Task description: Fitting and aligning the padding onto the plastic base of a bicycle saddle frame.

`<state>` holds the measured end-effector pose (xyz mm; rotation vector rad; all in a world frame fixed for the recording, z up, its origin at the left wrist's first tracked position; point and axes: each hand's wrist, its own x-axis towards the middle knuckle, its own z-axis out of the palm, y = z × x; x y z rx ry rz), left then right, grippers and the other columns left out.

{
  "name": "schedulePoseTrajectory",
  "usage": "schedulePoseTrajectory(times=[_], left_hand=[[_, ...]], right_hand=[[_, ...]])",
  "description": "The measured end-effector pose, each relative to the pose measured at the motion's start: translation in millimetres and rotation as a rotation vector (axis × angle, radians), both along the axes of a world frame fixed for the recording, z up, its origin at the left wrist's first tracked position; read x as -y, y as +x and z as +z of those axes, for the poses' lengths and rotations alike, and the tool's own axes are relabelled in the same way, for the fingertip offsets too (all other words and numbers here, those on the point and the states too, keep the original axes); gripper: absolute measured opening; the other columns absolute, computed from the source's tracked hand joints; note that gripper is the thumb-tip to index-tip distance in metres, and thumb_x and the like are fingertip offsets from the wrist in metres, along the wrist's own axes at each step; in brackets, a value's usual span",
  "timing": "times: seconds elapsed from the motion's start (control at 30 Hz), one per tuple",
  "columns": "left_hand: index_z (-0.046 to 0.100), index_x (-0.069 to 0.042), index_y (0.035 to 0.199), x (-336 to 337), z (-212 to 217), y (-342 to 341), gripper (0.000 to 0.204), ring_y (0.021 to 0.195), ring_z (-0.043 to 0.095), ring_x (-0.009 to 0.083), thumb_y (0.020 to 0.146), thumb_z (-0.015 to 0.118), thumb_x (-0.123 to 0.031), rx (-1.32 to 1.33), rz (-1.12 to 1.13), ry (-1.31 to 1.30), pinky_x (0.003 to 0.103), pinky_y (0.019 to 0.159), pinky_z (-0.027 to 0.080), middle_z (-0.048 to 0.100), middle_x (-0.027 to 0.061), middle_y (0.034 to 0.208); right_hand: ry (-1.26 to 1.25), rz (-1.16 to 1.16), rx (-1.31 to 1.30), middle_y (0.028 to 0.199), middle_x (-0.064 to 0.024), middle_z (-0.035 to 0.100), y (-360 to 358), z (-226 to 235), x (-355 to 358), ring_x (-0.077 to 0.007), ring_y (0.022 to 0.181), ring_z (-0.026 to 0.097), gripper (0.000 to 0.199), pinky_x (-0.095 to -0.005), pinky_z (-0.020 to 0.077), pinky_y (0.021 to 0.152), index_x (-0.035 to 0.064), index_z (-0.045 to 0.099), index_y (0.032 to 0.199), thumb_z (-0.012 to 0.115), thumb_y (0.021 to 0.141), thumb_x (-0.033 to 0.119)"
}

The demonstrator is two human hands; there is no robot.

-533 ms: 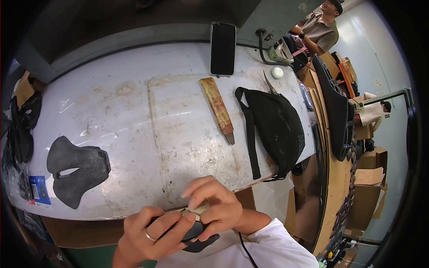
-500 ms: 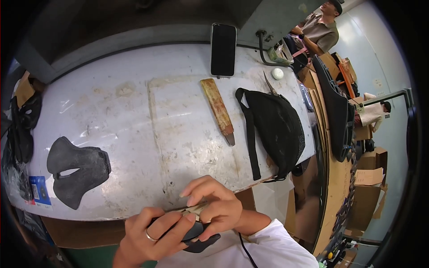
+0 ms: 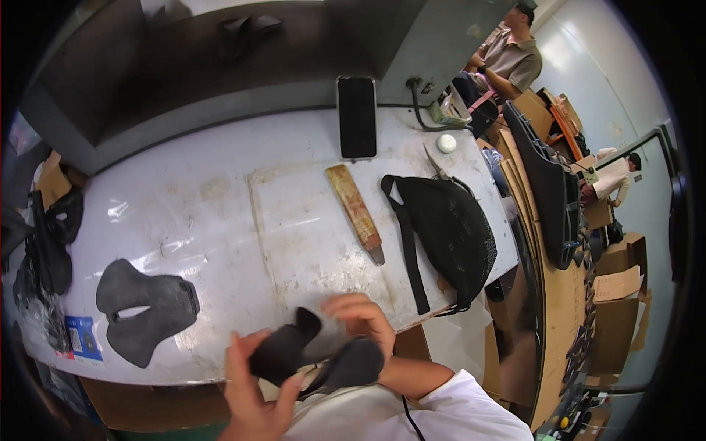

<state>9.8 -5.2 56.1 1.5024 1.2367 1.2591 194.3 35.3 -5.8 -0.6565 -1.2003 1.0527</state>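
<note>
Near the table's front edge, my left hand [image 3: 254, 389] grips a black, curved, two-lobed padded piece [image 3: 276, 353] between thumb and fingers. My right hand [image 3: 364, 320] is at the piece's other side, partly behind its right lobe. Its fingers are bent and blurred, and the thumb is hidden, so its hold is unclear. A similar dark grey piece [image 3: 154, 294] with a slit between two lobes lies flat on the table to the left. Beyond my hands lies a scraper-like tool [image 3: 353, 209] with a worn yellow-brown handle and a short dark blade.
A black pouch with a strap [image 3: 445, 235] lies at the right, partly over pointed scissors [image 3: 434, 160]. At the back are a phone [image 3: 357, 117] and a small white round object [image 3: 446, 143]. Cardboard [image 3: 621, 323] stands beyond the table's right edge. Two people are farther off.
The black piece has been turned and opened out, its lobes now spread upward. My right fingers have come off the pale bit they held at the piece. The view has shifted slightly.
</note>
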Motion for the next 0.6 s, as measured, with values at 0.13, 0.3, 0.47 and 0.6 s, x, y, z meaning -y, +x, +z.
schedulePoseTrajectory(times=[0.13,0.3,0.47,0.6], left_hand=[[0.029,0.0,0.146,-5,21,6,0.076,0.108,0.057,0.0227,0.083,0.069,-0.008,0.214,0.203,-0.069,0.036,0.096,0.044,0.055,0.0154,0.124],[0.025,0.0,0.149,-17,24,-8,0.068,0.139,0.031,0.0336,0.096,0.058,-0.028,-0.011,0.211,-0.131,0.044,0.112,0.028,0.03,0.0198,0.152],[0.031,-0.004,0.142,4,13,11,0.092,0.134,0.036,0.0353,0.075,0.082,-0.04,0.007,0.015,0.338,0.047,0.111,0.028,0.034,0.0195,0.143],[0.038,-0.004,0.132,-11,1,-11,0.077,0.11,0.048,0.0264,0.077,0.082,-0.036,0.032,0.13,0.362,0.04,0.094,0.041,0.04,0.016,0.134]], right_hand=[[-0.257,0.208,0.113,0.09,-0.0135,0.055,6,22,20,-0.0224,0.082,0.055,0.02,-0.0338,0.0446,0.075,-0.0033,0.055,0.096,0.054,0.099,0.017],[0.054,0.036,0.24,0.085,-0.0095,0.052,-13,42,19,-0.0161,0.068,0.055,0.016,-0.0295,0.0459,0.065,-0.0012,0.052,0.091,0.05,0.1,0.012],[0.235,0.133,0.367,0.077,-0.0178,0.054,-21,65,20,-0.0354,0.066,0.055,0.019,-0.0409,0.0426,0.055,-0.0035,0.056,0.083,0.057,0.096,0.009],[0.334,0.076,0.242,0.075,-0.0186,0.054,-25,65,18,-0.0375,0.064,0.054,0.018,-0.0417,0.0428,0.054,-0.0038,0.057,0.083,0.057,0.096,0.009]])
